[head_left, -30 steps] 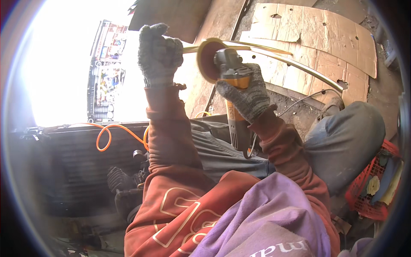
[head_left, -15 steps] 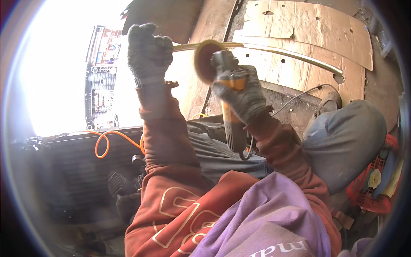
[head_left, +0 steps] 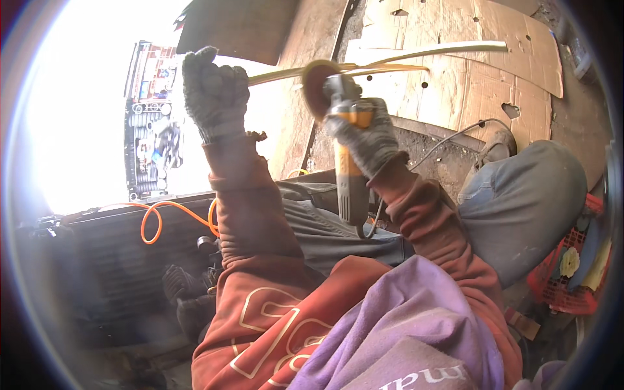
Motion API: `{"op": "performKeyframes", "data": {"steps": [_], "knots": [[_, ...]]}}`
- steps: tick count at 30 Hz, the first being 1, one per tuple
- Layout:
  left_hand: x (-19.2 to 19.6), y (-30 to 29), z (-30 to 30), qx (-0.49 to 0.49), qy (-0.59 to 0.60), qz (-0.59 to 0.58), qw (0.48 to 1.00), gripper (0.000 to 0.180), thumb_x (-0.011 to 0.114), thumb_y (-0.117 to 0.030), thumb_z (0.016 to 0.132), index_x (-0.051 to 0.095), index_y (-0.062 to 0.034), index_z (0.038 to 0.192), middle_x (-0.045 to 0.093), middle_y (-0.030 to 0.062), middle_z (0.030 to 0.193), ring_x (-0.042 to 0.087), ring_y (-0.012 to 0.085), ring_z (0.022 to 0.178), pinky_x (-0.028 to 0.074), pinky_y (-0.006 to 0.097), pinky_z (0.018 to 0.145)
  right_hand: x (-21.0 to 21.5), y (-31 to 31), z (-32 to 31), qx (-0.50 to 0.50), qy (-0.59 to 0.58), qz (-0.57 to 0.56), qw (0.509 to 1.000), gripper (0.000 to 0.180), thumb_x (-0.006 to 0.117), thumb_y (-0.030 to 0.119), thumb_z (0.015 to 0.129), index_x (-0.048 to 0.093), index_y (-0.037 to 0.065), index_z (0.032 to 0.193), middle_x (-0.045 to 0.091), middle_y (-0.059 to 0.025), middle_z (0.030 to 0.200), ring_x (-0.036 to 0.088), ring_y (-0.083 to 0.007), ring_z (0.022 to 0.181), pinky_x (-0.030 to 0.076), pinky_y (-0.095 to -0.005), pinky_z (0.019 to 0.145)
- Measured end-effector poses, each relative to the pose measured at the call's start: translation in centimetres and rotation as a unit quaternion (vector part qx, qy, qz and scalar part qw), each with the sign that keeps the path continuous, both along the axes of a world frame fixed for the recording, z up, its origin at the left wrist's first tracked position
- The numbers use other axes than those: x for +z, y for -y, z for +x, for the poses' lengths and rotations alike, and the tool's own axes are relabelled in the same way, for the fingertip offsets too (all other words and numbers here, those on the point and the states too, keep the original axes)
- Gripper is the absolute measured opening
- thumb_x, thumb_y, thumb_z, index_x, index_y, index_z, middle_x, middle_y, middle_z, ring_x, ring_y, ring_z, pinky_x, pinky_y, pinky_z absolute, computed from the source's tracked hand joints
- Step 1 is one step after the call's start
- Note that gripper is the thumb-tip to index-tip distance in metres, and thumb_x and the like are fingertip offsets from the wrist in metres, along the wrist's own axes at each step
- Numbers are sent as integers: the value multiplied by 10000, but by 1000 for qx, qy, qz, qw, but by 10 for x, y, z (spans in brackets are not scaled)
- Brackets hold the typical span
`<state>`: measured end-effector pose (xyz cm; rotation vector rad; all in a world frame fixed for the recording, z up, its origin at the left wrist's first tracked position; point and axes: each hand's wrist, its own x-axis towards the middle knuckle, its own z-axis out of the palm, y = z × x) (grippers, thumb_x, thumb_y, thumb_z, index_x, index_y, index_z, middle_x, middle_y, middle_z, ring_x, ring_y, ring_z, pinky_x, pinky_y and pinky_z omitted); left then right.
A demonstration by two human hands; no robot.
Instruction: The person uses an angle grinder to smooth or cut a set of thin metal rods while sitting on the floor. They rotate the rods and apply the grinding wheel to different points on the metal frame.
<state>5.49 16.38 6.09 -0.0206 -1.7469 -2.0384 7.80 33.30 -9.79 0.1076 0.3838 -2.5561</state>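
Metal strip (head_left: 390, 62) held high in the fisted left hand (head_left: 214, 94), right hand (head_left: 364, 133) clamped on the angle grinder (head_left: 344, 156) (disc touching it); a loose grip could let it whip.

Cardboard sheets (head_left: 455, 71): flat, brown, with small holes, lying on the ground at the top right.
Red basket (head_left: 559, 286): far right edge; a round yellow-white label (head_left: 570, 262) sits inside it.
Screens: none.
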Motion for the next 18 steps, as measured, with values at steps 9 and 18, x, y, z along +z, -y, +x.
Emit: {"op": "performKeyframes", "data": {"steps": [9, 18], "knots": [[-12, 14, 5, 125, -3, 5, 992, 185, 545, -219, 922, 591, -44, 877, 301, -58, 469, 297, 86, 362, 319, 249, 401, 12, 5, 11, -86, -338, 260, 900, 445, 756, 78, 765, 448, 110, 1083, 594, -55, 989, 604, -135, 868, 538, -283, 770], [-14, 2, 4, 133, -5, 21, 991, 170, 466, -177, 954, 556, -47, 892, 318, -28, 481, 312, 104, 364, 314, 259, 383, -27, 4, -11, 8, -34, 104, 994, 482, 744, 26, 761, 420, 90, 1112, 593, -76, 1009, 608, -141, 865, 543, -266, 753]]}}
